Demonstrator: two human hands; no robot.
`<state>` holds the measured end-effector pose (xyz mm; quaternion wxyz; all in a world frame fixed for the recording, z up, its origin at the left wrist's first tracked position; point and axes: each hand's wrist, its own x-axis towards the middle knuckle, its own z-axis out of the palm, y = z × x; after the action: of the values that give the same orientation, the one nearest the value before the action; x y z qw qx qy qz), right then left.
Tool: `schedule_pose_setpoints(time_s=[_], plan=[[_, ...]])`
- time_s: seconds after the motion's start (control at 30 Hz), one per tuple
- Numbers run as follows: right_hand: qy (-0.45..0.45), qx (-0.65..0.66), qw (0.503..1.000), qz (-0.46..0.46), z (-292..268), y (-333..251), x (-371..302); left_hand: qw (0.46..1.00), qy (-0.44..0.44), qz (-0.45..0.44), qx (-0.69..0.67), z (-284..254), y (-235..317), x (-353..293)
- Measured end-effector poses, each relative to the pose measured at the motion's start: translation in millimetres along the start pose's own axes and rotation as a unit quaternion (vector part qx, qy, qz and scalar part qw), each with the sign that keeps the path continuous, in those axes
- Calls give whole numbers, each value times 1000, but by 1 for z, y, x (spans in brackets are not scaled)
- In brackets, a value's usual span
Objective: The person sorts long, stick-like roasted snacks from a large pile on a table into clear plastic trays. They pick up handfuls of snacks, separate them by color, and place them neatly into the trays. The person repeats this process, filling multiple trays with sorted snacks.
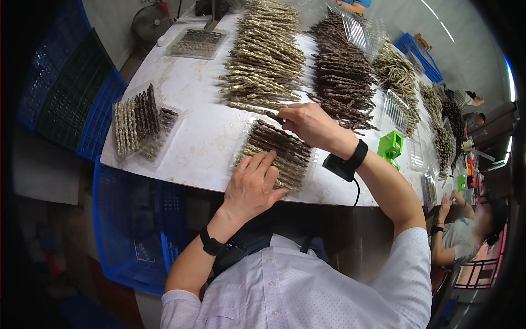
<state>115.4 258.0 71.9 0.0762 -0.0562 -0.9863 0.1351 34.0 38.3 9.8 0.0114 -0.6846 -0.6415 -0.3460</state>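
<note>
A clear plastic tray (313, 174) lies at the table's near edge, filled with rows of thin twisted sticks, dark brown ones (276, 140) at the far side and pale gold ones (287, 172) nearer. My left hand (249, 183) rests on the tray's near left part, fingers stretched over the pale sticks. Just beyond the tray, my right hand (312, 126) is closed in a pinch on the end of a dark twisted stick (275, 117). Further off are a large heap of pale gold sticks (263, 60) and a heap of dark brown sticks (345, 66).
Filled clear trays stand at the left (134, 126) and far left (196, 43). A green tape dispenser (390, 145) sits to the right, near a black device (337, 167) and cable. A blue crate (131, 236) is below the table. Another person (457, 236) works at the right.
</note>
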Motion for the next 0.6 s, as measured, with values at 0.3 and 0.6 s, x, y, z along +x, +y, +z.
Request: schedule_pose_setpoints(time_s=[0.3, 0.6], plan=[[0, -90, 996, -20, 17, -7, 0, 1000, 12, 8, 0, 4, -2, -4], [-7, -76, 997, 6, 7, -1, -12, 1000, 3, 26, 0, -3, -2, -7]])
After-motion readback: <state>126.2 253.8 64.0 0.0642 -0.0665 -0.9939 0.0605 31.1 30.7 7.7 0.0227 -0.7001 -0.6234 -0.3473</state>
